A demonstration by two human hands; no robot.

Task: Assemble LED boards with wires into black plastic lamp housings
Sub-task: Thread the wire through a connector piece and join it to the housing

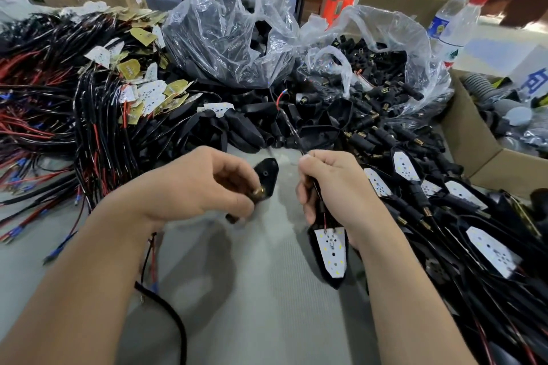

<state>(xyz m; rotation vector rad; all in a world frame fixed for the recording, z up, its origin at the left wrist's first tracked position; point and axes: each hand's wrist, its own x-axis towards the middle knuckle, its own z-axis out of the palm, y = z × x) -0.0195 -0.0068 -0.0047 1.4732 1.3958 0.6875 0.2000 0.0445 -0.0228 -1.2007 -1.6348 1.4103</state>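
Observation:
My left hand [195, 184] grips a black plastic lamp housing [268, 175] with a brass threaded stud on it, held above the grey table. My right hand [332, 184] holds a black sleeved wire [292, 130] that runs up from my fist toward the pile. A white LED board [331, 252] hangs below that fist on its red and black leads, lying over a black housing shape. The two hands are a short gap apart.
Wired LED boards and red and black cables [98, 115] are heaped at the left. Loose black housings [246, 127] lie ahead, with two clear bags [225, 32] of black parts behind. Assembled lamps [462, 204] pile up at the right beside a cardboard box [471, 139] and water bottle [453, 27].

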